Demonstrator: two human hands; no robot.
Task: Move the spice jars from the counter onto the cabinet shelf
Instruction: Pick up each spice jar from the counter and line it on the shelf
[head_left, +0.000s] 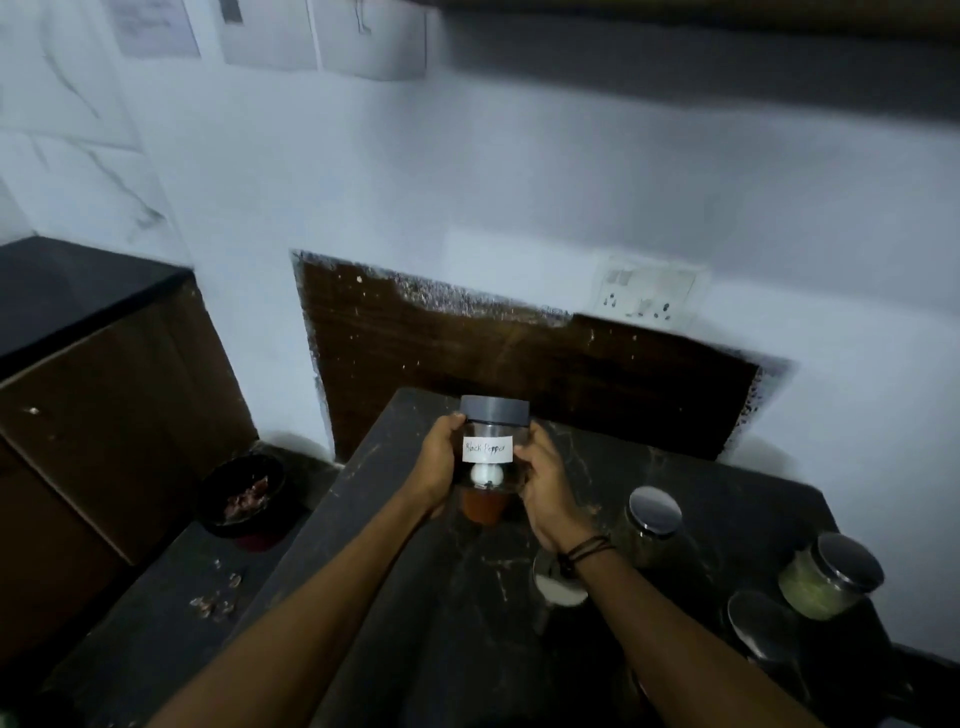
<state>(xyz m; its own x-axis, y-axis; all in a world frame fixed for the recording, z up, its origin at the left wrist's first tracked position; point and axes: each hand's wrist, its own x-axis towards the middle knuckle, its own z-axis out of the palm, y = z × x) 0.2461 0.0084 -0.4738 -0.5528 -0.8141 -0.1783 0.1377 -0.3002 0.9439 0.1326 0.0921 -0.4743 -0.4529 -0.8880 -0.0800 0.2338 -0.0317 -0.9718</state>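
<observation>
A clear jar with a grey lid and a white "Black Pepper" label (491, 441) is lifted above the dark counter (441, 623). My left hand (441, 462) grips its left side and my right hand (545, 483) grips its right side. Below it a jar of red-orange spice (483, 508) stands on the counter, partly hidden. To the right stand a dark-filled jar with a metal lid (655, 519), a green-filled jar (826, 577), and another metal-lidded jar (763, 623). A jar of white powder (558, 590) shows under my right wrist.
A dark wooden panel (519, 353) backs the counter on a pale wall with a switch plate (649, 291). A lower ledge at left holds a dark bowl (241, 493) and scraps. A brown cabinet (104, 415) stands at far left. A dark overhang (727, 47) runs along the top.
</observation>
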